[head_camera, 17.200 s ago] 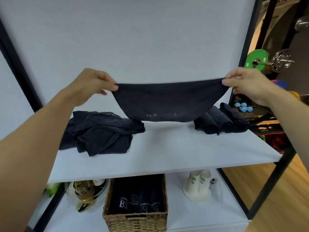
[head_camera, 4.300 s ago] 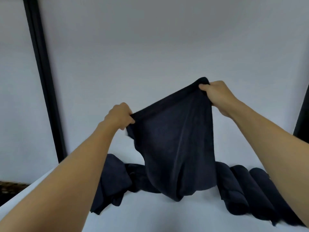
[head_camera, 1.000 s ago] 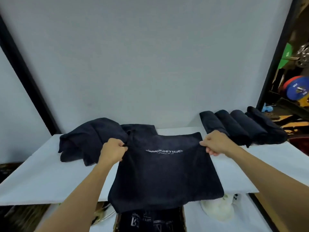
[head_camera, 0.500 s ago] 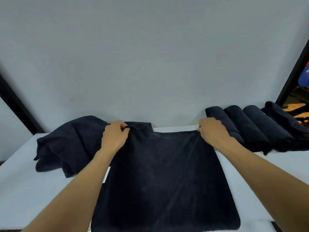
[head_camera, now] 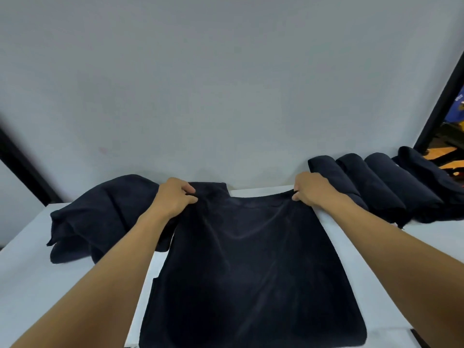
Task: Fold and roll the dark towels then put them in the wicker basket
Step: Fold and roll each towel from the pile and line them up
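Legible text, labels, numbers: we read none.

- Spread dark towel (head_camera: 251, 259): on the face turned up we can make out no lettering.
- Blue object (head_camera: 462, 106): at the picture's right edge, far right of and above the spread dark towel, behind the black post (head_camera: 440, 111). It bears small pale marks, too small and blurred for us to read.

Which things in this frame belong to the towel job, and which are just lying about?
Job: dark towel spread flat, its far corners pinched by left hand and right hand; crumpled heap of dark towels; row of rolled dark towels. Wicker basket not in view.
Lying about: white shelf board, only the work surface; black metal frame post; blurred blue and orange items beyond it.
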